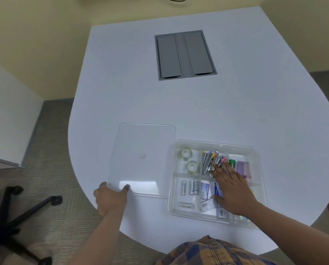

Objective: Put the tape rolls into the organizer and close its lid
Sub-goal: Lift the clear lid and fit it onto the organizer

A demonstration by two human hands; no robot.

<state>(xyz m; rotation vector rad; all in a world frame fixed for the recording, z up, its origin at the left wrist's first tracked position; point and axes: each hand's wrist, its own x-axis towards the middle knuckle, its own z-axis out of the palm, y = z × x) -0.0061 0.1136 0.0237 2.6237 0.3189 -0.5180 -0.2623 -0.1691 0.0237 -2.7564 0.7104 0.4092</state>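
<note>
Both tape rolls already sit in the organizer's ten o'clock compartment, so you only have closing left: your left hand pinches the lid lying at nine o'clock beside it, your right hand rests spread flat inside.

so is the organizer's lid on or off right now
Off. The clear lid lies flat on the table left of the open organizer, left hand at its near edge; both tape rolls sit inside.
</note>
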